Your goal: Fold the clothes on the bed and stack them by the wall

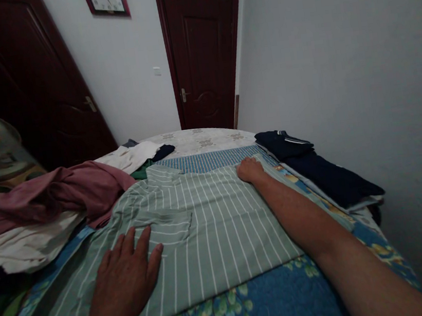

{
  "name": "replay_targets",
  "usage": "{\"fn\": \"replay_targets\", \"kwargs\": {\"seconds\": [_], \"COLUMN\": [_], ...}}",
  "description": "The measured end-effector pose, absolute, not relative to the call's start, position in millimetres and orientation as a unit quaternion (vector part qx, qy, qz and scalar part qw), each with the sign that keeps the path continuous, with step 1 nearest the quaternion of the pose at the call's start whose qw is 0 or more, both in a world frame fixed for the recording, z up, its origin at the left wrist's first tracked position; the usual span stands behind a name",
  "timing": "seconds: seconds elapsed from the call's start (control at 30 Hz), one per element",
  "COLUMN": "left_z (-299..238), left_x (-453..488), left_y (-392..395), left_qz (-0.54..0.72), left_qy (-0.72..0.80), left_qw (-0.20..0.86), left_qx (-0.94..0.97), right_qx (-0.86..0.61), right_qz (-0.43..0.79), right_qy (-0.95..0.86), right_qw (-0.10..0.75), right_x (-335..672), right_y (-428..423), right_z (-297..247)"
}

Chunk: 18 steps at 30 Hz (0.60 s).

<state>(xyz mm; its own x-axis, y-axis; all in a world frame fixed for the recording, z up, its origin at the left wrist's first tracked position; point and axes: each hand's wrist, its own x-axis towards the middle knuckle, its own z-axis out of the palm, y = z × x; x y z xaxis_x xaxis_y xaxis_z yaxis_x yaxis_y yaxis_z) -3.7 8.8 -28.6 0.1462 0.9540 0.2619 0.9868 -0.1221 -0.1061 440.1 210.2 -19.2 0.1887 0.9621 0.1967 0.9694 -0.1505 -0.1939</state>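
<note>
A light green shirt (213, 230) with white stripes lies spread on the bed, a pocket (173, 225) showing near its left part. My left hand (127, 270) rests flat on the cloth beside that pocket, fingers spread. Stretched forward, my right hand (250, 168) is at the shirt's far right edge. Its fingers are curled over the fabric and seem to grip it; the fingertips are partly hidden.
Loose clothes, including a dusty-pink garment (67, 190) and a white one (31, 244), are heaped on the left. Folded dark navy clothes (325, 174) are stacked along the right wall. Under everything lies a blue floral bedcover (284, 304).
</note>
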Motion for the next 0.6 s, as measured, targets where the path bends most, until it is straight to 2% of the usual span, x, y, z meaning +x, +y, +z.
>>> {"fn": "replay_targets", "kwargs": {"seconds": [0.3,0.43,0.5,0.6], "left_z": [-9.8,-10.4,-11.5,-11.6], "left_x": [11.3,12.7,12.8,13.3], "left_y": [-5.2,-7.9,-9.2,-10.7], "left_qz": [-0.052,-0.069,-0.078,-0.087], "left_qy": [-0.687,-0.696,-0.696,-0.696], "left_qw": [0.051,0.025,0.017,0.004], "left_qx": [-0.723,-0.715,-0.714,-0.713], "right_qx": [-0.807,-0.791,-0.782,-0.784], "right_qz": [-0.030,-0.149,-0.169,-0.136], "right_qy": [-0.565,-0.555,-0.569,-0.594], "right_qw": [0.166,0.211,0.188,0.120], "right_x": [489.4,485.3,478.4,469.2], "right_y": [224.5,216.6,206.8,194.0], "right_z": [-36.9,-42.5,-40.4,-34.1]}}
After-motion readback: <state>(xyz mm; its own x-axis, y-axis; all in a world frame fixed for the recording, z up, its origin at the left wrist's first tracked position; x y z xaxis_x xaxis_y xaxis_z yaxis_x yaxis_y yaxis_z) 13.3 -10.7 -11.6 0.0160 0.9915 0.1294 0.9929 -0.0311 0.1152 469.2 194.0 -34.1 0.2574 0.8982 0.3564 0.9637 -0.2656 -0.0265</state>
